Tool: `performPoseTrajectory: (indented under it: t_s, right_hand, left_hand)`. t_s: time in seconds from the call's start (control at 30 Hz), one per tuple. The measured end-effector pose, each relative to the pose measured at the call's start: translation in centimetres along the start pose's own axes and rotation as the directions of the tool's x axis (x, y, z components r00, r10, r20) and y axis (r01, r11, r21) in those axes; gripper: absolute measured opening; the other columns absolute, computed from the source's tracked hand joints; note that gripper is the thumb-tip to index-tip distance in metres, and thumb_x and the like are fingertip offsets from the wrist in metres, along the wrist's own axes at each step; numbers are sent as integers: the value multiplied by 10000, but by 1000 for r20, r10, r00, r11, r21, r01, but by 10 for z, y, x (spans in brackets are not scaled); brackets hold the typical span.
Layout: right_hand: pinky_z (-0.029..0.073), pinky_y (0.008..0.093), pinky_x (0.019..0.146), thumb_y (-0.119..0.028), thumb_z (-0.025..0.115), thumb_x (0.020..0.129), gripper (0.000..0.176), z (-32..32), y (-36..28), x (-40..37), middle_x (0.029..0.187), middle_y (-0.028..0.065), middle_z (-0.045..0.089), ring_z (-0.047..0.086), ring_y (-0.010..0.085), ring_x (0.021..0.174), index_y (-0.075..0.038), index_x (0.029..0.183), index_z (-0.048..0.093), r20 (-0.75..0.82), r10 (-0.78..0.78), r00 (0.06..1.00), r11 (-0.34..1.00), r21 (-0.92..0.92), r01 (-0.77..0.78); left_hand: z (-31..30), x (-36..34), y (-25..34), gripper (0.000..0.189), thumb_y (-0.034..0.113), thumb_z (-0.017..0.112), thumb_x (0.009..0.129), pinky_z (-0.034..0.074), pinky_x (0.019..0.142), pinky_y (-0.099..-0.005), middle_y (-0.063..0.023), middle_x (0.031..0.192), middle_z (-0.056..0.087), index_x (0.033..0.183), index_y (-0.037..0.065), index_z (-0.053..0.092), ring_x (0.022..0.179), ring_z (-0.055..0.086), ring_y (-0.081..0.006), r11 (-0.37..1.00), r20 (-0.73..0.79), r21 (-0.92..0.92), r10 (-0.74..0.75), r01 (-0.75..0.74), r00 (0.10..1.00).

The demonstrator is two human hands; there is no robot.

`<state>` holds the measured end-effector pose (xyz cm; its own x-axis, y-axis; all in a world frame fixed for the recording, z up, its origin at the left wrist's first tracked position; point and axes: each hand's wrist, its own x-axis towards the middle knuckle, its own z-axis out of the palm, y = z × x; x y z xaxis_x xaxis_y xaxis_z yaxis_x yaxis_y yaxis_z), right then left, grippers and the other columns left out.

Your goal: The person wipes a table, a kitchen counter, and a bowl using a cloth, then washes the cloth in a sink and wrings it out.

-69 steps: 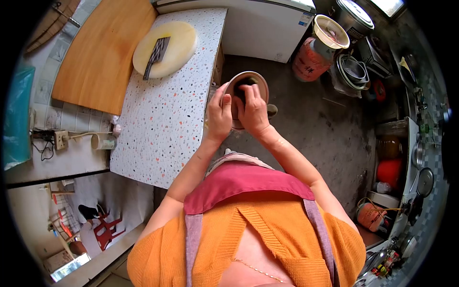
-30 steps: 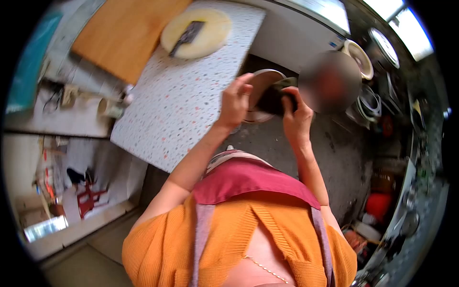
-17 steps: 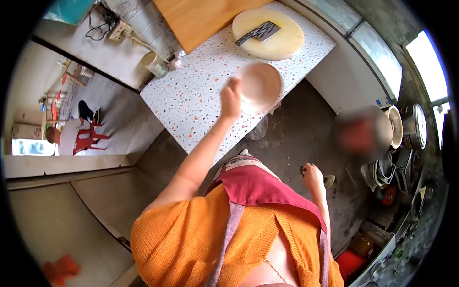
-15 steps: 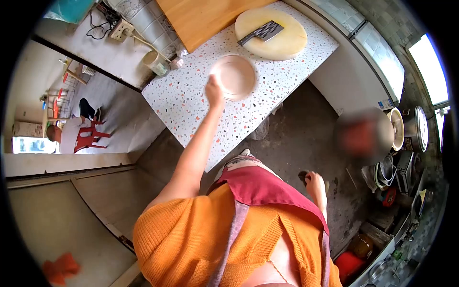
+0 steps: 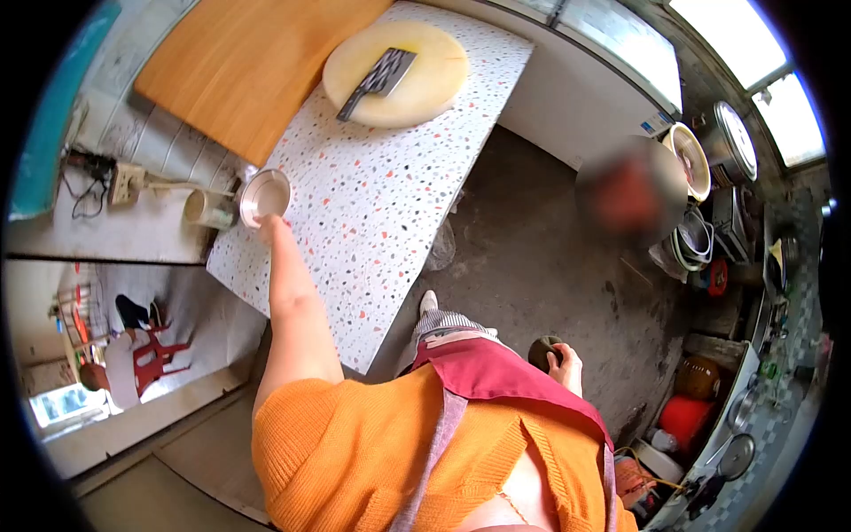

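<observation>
My bowl is over at the left edge of the tabletop, near its left corner and just beside the cup. So I judge that its trip across the top is mostly done. What is not done is letting go: my left hand is at the near rim of the bowl. I can't tell if those fingers pinch the rim or just touch it, and I can't tell if the bowl sits flat. My right hand is low by my apron, with its fingers bent and pressed on a dark round thing. That thing is out of the bowl, but it is not put down; it hangs over the floor, well apart from the tabletop. I can't tell what it is. Half a second ago the bowl was over the middle of the top, nearer the round board, and now it is far over to the left, with my left arm stretched out after it. A bit before that, both my hands were at the bowl together, and now they are wide apart. The knife has stayed on the round board, and the cup is still by the wall.
</observation>
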<state>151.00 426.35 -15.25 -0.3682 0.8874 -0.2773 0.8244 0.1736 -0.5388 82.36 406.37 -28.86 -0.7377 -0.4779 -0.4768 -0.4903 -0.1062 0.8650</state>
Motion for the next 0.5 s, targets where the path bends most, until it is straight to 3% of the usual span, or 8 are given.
performPoseTrajectory:
  t_s: [0.1, 0.17, 0.23, 0.27, 0.33, 0.37, 0.43, 0.5]
  right_hand:
    - [484, 393, 825, -85, 642, 817, 223, -7, 9, 1, 988, 205, 627, 613, 362, 933, -11, 1024, 611, -48, 52, 997, 998, 44, -50]
    - [473, 402, 839, -88, 632, 825, 226, -11, 21, 6, 1002, 200, 615, 596, 371, 951, -15, 1037, 608, -65, 82, 995, 994, 81, -76]
    - [480, 384, 838, -80, 638, 808, 228, -15, 31, 16, 991, 198, 628, 614, 352, 946, -18, 1025, 607, -108, 39, 993, 991, 132, -24]
    - [477, 381, 842, -73, 633, 806, 224, -17, 38, 21, 981, 196, 624, 612, 350, 944, -22, 1022, 606, -123, 21, 992, 987, 162, -1]
    - [477, 370, 838, -55, 628, 797, 238, -24, 59, 35, 981, 186, 620, 614, 338, 930, -28, 1033, 603, -134, -37, 990, 973, 220, 66]
    - [477, 364, 837, -44, 627, 790, 246, -29, 68, 43, 982, 182, 616, 613, 332, 928, -31, 1034, 603, -146, -68, 987, 959, 263, 104]
    - [479, 351, 832, -29, 621, 781, 250, -51, 82, 59, 975, 168, 614, 614, 312, 925, -29, 1030, 601, -173, -137, 975, 944, 274, 182]
    - [480, 339, 828, -13, 616, 772, 254, -74, 99, 69, 968, 155, 611, 615, 292, 923, -27, 1025, 600, -207, -178, 962, 933, 276, 232]
  left_hand:
    - [-4, -54, 10, 644, 542, 492, 879, 534, 556, -407, -212, 753, 635, 879, -101, 538, 664, 658, -325, 989, -210, 142, -13, 44, 978]
    - [2, -74, -31, 585, 522, 478, 890, 522, 603, -442, -197, 765, 652, 809, -45, 596, 769, 667, -329, 858, -284, 455, 394, -239, 874]
    - [5, -103, -93, 540, 494, 441, 914, 508, 589, -456, -184, 726, 648, 833, -14, 609, 780, 662, -340, 524, 64, 646, 688, -555, 723]
    - [16, -98, -148, 499, 462, 404, 938, 494, 550, -427, -161, 727, 649, 875, 10, 608, 709, 659, -307, 667, 295, 469, 499, -579, 815]
    - [-12, -284, -153, 345, 341, 449, 957, 462, 474, -303, -55, 649, 594, 848, 44, 587, 526, 577, -163, 862, 721, 246, 143, -443, 678]
    - [-7, -324, -194, 247, 270, 497, 949, 456, 464, -265, -26, 661, 579, 835, 64, 575, 521, 557, -136, 833, 853, 161, 153, -529, 500]
    - [-5, -423, -235, 158, 213, 565, 918, 489, 496, -267, -35, 790, 632, 984, 76, 606, 636, 600, -122, 835, 954, 281, -190, -472, 232]
    - [-9, -527, -234, 402, 262, 648, 874, 531, 688, -281, -102, 1058, 646, 1211, 64, 555, 904, 630, -167, 747, 898, 164, -384, -644, -216]
